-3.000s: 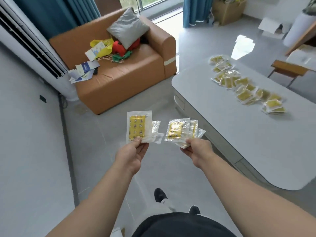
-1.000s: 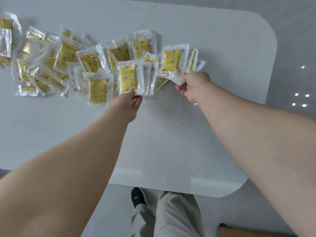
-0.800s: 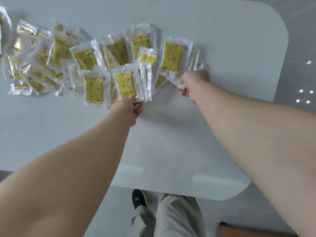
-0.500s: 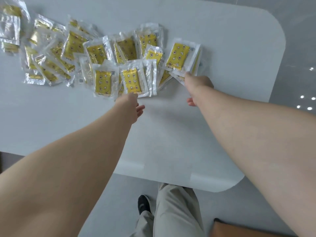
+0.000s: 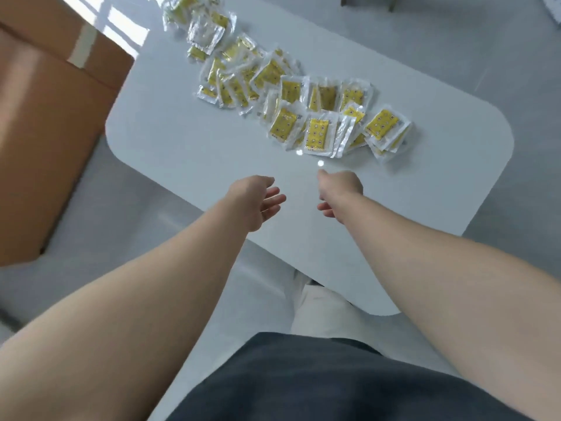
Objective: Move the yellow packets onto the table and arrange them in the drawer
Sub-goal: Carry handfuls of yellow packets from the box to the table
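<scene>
Several yellow packets [image 5: 317,133] in clear wrappers lie in a loose band across the white table [image 5: 188,147], from the far left corner to the right. The nearest right-hand packet [image 5: 382,124] sits askew on a small stack. My left hand [image 5: 258,200] hovers over the table's near part, fingers relaxed and empty. My right hand [image 5: 340,192] is beside it, fingers hanging loosely and holding nothing. Both hands are a short way in front of the packets, touching none. No drawer is in view.
A brown sofa arm [image 5: 45,117] stands left of the table. Grey floor [image 5: 455,41] surrounds the table, with chair legs [image 5: 391,3] at the top edge. My legs and a shoe [image 5: 303,281] are below the table's near edge.
Both hands let go of the packets they carried, left them on the table and drew back toward me. The view has swung, so the sofa arm shows at left.
</scene>
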`<state>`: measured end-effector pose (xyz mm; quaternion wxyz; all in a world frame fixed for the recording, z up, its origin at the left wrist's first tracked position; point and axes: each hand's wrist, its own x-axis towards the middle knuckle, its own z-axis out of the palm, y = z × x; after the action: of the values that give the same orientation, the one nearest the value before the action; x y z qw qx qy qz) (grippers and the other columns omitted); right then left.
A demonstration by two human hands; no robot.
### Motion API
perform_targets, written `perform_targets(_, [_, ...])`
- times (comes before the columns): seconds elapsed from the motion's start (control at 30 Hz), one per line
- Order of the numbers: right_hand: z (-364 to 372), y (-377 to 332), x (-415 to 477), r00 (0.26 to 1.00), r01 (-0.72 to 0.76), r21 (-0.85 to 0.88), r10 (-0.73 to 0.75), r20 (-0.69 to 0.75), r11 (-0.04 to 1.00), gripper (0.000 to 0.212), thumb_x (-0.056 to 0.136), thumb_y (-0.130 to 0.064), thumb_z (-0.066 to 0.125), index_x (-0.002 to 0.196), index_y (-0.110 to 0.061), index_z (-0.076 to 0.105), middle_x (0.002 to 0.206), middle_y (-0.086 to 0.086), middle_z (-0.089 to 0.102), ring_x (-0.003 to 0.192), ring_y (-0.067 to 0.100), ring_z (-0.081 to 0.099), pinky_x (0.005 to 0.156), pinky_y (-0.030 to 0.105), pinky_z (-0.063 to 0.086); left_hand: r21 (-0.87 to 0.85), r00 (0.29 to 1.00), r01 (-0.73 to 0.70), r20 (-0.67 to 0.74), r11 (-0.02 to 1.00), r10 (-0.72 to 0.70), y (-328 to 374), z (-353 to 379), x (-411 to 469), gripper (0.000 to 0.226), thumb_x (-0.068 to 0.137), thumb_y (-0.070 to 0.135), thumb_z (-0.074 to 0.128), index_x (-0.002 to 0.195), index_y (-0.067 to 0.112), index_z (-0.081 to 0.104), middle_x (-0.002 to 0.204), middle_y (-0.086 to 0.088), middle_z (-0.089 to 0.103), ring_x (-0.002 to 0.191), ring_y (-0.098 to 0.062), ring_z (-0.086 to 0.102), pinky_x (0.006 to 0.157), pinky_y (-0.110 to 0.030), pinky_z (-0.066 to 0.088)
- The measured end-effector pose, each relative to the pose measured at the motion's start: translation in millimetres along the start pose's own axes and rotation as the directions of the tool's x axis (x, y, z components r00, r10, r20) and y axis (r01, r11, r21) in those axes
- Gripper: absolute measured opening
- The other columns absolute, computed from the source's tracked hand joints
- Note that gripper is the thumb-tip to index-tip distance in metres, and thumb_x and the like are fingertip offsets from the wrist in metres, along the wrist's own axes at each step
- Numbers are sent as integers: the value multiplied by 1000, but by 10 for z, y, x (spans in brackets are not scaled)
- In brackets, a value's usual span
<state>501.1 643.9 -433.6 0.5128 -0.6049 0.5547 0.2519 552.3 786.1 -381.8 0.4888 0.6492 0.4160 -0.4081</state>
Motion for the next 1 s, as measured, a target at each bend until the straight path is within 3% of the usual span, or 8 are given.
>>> perform_targets(0.2, [614, 183, -899, 975, 186, -117, -168, 144, 976, 33, 97, -36, 49, 103, -5, 61, 92, 9, 67, 61, 22, 67, 51, 26, 49, -276, 997, -70, -60, 959, 56, -585, -1078, -595, 18, 101, 15, 56, 117, 8, 61, 98, -6, 68, 77, -19, 72, 68, -29, 58])
perform_targets(0.37, [1160, 573, -1612, 897, 398, -273, -311, 314, 876, 30, 97, -32, 50, 89, -5, 60, 81, 10, 63, 55, 23, 64, 54, 28, 47, -580, 995, -51, -97, 813, -7, -1553, -1873, -905, 7, 102, 13, 52, 104, 8, 57, 82, -4, 62, 68, -16, 65, 59, -24, 52])
perform_targets(0.47, [1480, 956, -2054, 845, 501, -373, -346, 409, 781, 33, 97, -34, 50, 91, -4, 61, 80, 11, 64, 58, 25, 65, 57, 31, 49, -701, 990, -62, -136, 711, -47, -2295, -2225, -1125, 11, 102, 13, 50, 94, 9, 56, 80, -2, 59, 67, -14, 63, 59, -23, 48])
perform_targets(0.57, [1740, 1482, -2545, 791, 579, -439, -344, 506, 687, 33, 101, -35, 50, 91, -5, 60, 80, 9, 63, 56, 22, 64, 51, 25, 46, -807, 982, -92, -172, 583, -83, -3084, -2515, -1439, 14, 102, 13, 49, 91, 9, 56, 78, -2, 58, 67, -13, 61, 58, -22, 45])
perform_targets(0.73, [2121, 2479, -3264, 708, 683, -524, -286, 646, 508, 34, 101, -35, 50, 97, -4, 63, 85, 10, 64, 59, 22, 64, 54, 27, 45, -921, 966, -173, -228, 348, -124, -4481, -2868, -1923, 16, 102, 14, 49, 88, 11, 56, 77, 0, 59, 67, -12, 63, 54, -21, 46])
perform_targets(1.0, [2434, 3849, -4138, 591, 803, -561, -142, 794, 202, 25, 98, -28, 50, 91, -7, 61, 81, 6, 63, 59, 20, 63, 55, 27, 45, -948, 906, -309, -317, 73, -281, -6341, -3016, -2669, 14, 101, 11, 52, 87, 12, 56, 75, 0, 59, 63, -13, 60, 57, -22, 43])
